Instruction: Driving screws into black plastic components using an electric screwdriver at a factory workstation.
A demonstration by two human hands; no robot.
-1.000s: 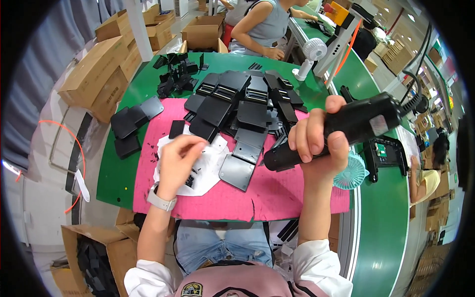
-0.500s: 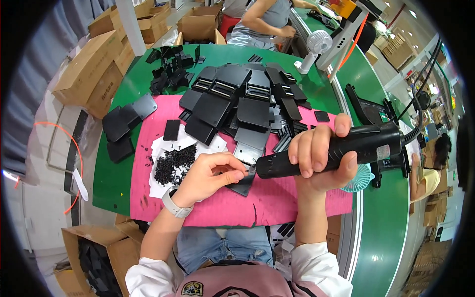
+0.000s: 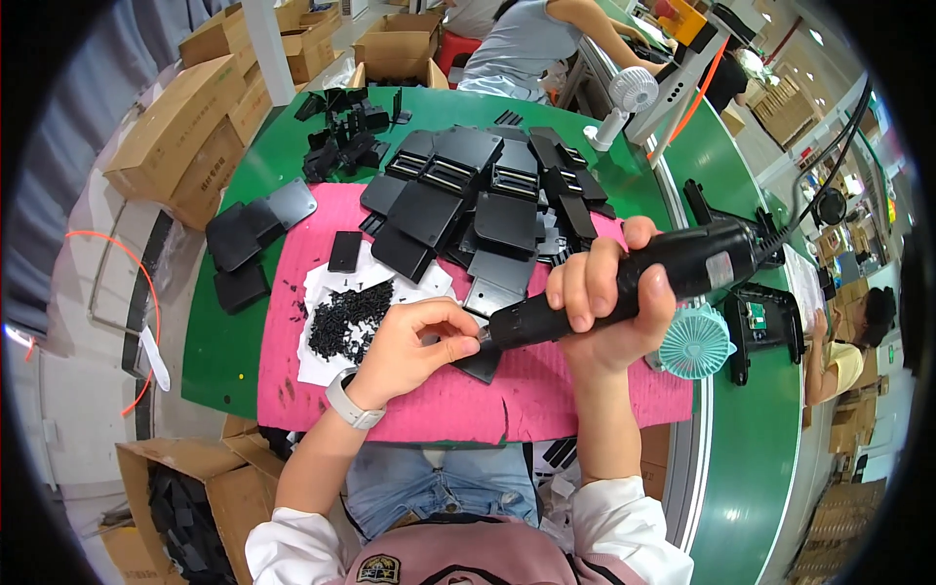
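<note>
My right hand is wrapped round a black electric screwdriver, its nose pointing left. The driver's tip meets the fingertips of my left hand, where thumb and forefinger pinch a tiny dark piece, seemingly a screw, mostly hidden by the fingers. Just below and beyond the tip lie flat black parts, one of them a dark plate. Left of my left hand, a heap of small black screws rests on white paper. Beyond the hands rises a pile of black plastic housings, some with metal-edged slots.
A pink foam mat covers part of the green table. Black brackets stand at the far left. A white fan and a turquoise fan are to the right. The screwdriver's cable runs up right. A co-worker sits beyond.
The screwdriver and my right hand have moved left and slightly down, bringing the tip against my left fingertips. The turquoise fan shows more fully. Across the table the co-worker's arm has stretched out rightward.
</note>
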